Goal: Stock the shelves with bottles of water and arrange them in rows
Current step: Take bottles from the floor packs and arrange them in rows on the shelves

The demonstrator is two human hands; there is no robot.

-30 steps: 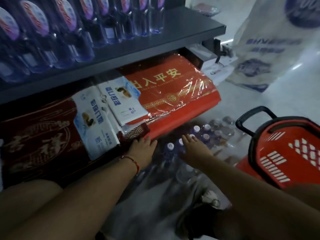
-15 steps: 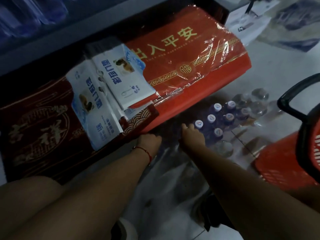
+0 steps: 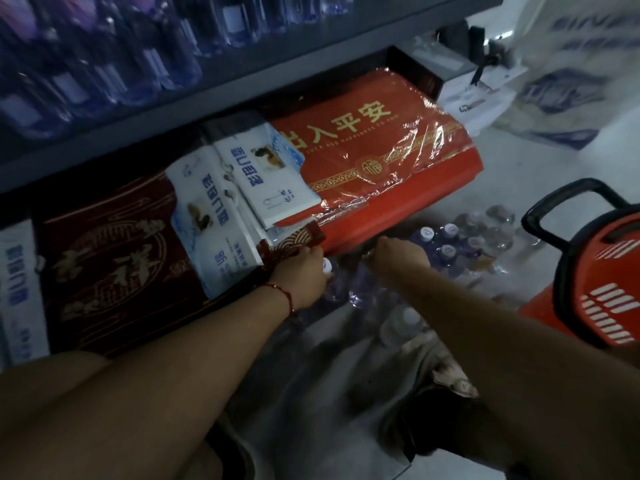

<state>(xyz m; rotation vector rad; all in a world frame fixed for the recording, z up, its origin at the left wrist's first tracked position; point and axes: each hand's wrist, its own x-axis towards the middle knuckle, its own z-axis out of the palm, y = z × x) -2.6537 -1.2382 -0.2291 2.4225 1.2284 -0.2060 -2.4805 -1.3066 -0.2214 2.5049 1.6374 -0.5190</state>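
Note:
Water bottles (image 3: 450, 242) with white caps stand on the floor in torn plastic wrap, below the red mat. My left hand (image 3: 304, 275) grips one bottle (image 3: 327, 266) by its neck; its white cap shows beside my fingers. My right hand (image 3: 398, 256) reaches down into the pack with its fingers curled over the top of a bottle (image 3: 360, 285), whose purple body shows under my wrist. Another bottle (image 3: 401, 323) lies nearer to me. Rows of bottles (image 3: 104, 64) stand on the dark shelf (image 3: 277, 77) above, blurred.
Under the shelf lie a red wrapped mat (image 3: 381, 157), a dark red mat (image 3: 114, 258) and white packets (image 3: 221, 216). A red shopping basket (image 3: 602, 271) with a black handle stands at the right. A large white sack (image 3: 581, 64) leans at the far right.
The view has tilted up, so the shelf bottles show again. My left hand has closed round a bottle's neck; my right hand has reached further into the pack.

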